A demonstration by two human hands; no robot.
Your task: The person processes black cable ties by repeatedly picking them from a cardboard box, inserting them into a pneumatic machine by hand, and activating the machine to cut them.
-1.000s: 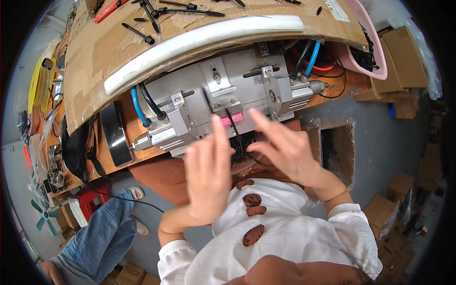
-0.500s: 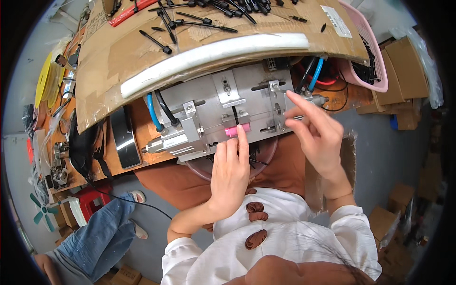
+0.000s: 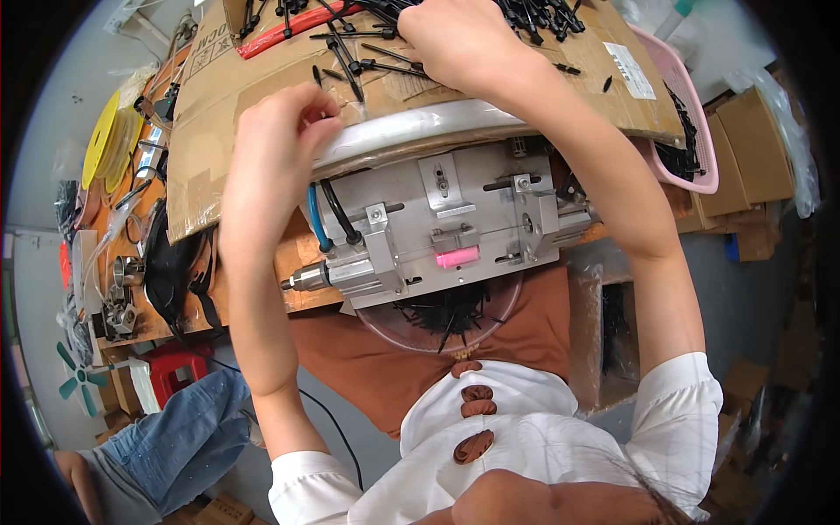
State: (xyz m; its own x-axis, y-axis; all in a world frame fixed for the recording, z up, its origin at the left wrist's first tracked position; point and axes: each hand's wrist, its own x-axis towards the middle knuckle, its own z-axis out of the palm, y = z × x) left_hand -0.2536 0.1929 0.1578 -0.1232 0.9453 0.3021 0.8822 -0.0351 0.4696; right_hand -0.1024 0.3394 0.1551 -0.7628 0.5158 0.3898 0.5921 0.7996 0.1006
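Observation:
Both my hands are raised over the cardboard sheet (image 3: 206, 149) behind the metal fixture. My left hand (image 3: 278, 131) is at the sheet's front left, its fingers curled together beside the white padded strip (image 3: 411, 127); whatever they hold is hidden. My right hand (image 3: 468, 44) reaches farther back into a pile of black rods with thicker heads (image 3: 534, 17), its fingertips hidden behind the hand. Below, the metal fixture (image 3: 411, 197) has a pink cylinder (image 3: 458, 256) at its front middle, and neither hand touches it. A clear bowl (image 3: 381, 322) under its front edge holds several black pieces.
A pink basket (image 3: 710, 166) of black parts stands at the right. Blue and black hoses (image 3: 317, 219) run to the fixture. To the left lie a black pouch (image 3: 166, 262) and a yellow spool (image 3: 103, 140). Another person's jeans (image 3: 179, 437) show at lower left.
Both hands have left the fixture and moved up over the cardboard. My left finger no longer presses by the pink cylinder. The black rod seen in the fixture's middle is gone from there.

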